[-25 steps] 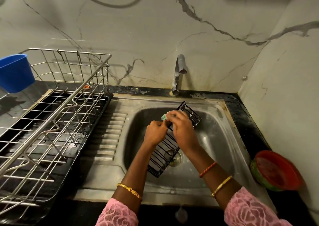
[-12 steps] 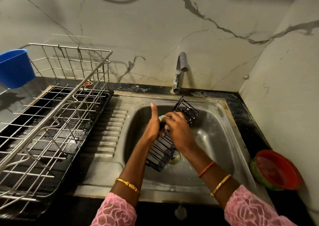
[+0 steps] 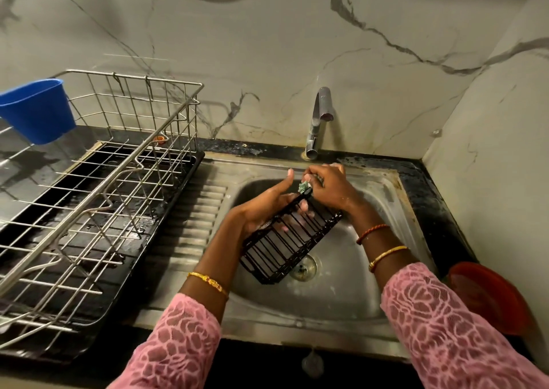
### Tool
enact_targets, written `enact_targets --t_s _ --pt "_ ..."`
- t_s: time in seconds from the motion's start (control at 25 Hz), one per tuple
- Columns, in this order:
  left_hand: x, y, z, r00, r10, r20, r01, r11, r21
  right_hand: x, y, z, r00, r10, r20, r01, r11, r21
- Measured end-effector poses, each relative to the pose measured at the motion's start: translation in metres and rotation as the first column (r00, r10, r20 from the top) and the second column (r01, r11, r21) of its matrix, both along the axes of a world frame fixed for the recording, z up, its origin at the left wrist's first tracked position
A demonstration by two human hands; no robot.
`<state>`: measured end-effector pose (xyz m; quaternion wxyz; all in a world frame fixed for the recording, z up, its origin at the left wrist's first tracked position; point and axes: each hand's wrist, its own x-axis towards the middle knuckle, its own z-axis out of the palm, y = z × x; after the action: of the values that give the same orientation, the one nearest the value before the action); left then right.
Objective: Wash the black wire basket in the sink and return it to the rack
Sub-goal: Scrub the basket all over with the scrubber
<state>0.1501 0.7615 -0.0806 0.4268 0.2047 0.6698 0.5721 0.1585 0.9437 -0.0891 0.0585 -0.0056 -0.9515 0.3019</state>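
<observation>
Scrubbing underway over sink [image 3: 383, 198]: left hand [image 3: 264, 207] grips black wire basket [image 3: 285, 243], right hand [image 3: 329, 186] pinches scrubber [image 3: 304, 187]; rinse, return to rack [image 3: 98, 198] left of sink pending.

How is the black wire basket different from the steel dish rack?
The black wire basket is dark and small; the steel dish rack is silvery and far bigger. The basket is held tilted over the sink by the left hand; the rack sits on the counter, untouched. Both are open wire grids.

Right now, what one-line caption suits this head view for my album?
Left hand holds a black wire basket over the steel sink while right hand scrubs it with a green scrubber.
</observation>
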Motion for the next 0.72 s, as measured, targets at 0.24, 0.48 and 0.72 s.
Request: enact_targets --t_s 0.24,0.48,0.72 --pt "0.003 -0.051 -0.005 0.992 0.107 -0.066 -0.106 0.994 0.009 -0.013 0.021 -0.004 0.997 -0.060 0.058 0.071 0.977 -0.203" --pt "0.019 -0.015 -0.035 0.431 0.898 -0.089 -0.858 0.438 0.268 -0.007 0.010 -0.023 0.958 -0.276 -0.075 0.239 0.917 -0.320" --pt "0.022 -0.011 -0.037 0.379 0.912 -0.155 -0.870 0.409 0.276 0.006 0.021 -0.056 0.752 -0.643 -0.147 0.518 0.713 -0.473"
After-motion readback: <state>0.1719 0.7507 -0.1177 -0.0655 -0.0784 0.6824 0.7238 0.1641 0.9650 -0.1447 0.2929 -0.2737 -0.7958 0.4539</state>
